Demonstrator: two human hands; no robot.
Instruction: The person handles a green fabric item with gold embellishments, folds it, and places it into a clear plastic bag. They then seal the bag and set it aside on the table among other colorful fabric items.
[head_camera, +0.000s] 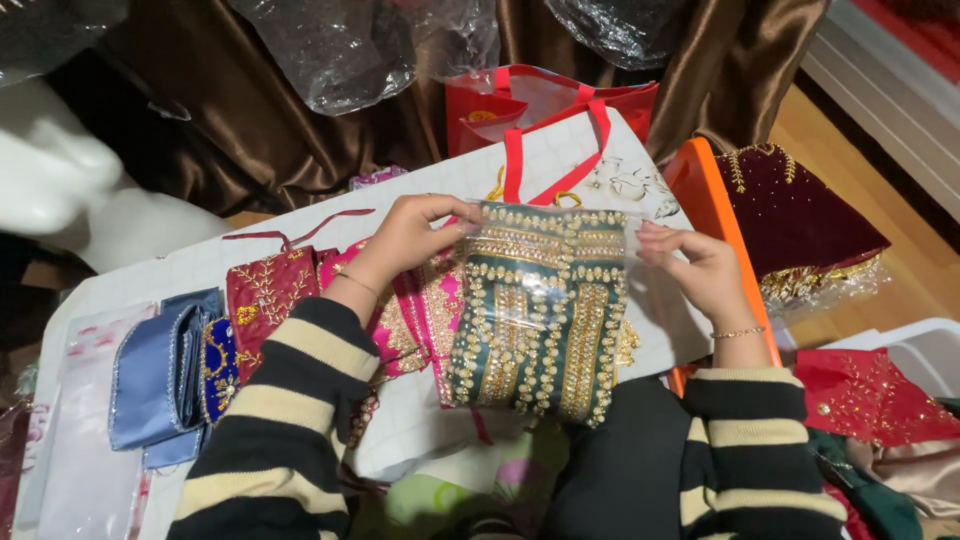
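Green gold-embroidered pouch in clear plastic sleeve (540, 310): held upright between both hands over the white table (190, 262). Left hand (410, 235) pinches its top left corner; right hand (700, 265) pinches top right edge. Pink pouch (400, 320) just behind left.

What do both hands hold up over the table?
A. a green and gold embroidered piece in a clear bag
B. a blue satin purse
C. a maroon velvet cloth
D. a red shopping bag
A: the left hand and right hand pinch the top corners of the green piece in clear plastic.
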